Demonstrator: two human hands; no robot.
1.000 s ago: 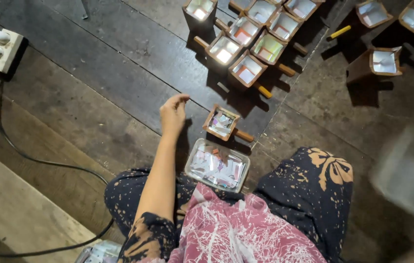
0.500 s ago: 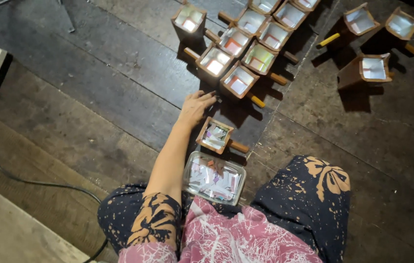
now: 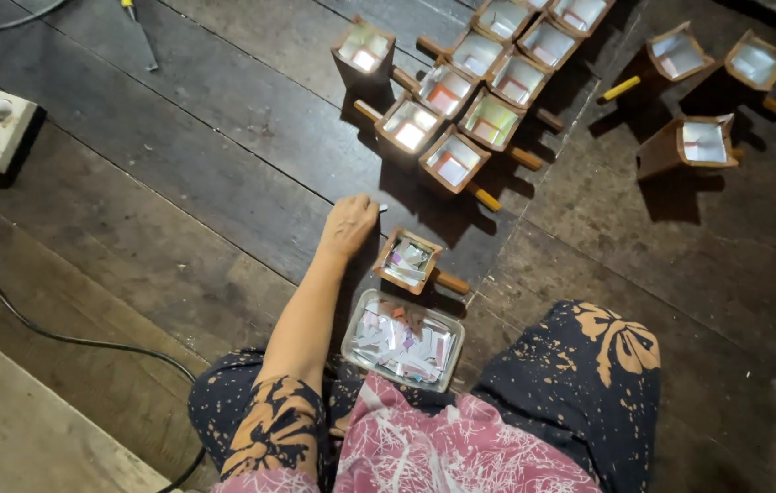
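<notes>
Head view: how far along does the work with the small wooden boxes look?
Done: a cluster of boxes upfloor already holds coloured scraps. In hand: the left hand pinches a small white piece beside the nearest box. Left: the clear tray remains full of scraps.

Dark, worn wooden floorboards (image 3: 178, 173) run diagonally with gaps between them, a paler plank (image 3: 13, 429) crosses the lower left corner, and a white power strip (image 3: 6, 132) with black cables (image 3: 4, 301) lies at the left edge in harsh overhead light.
</notes>
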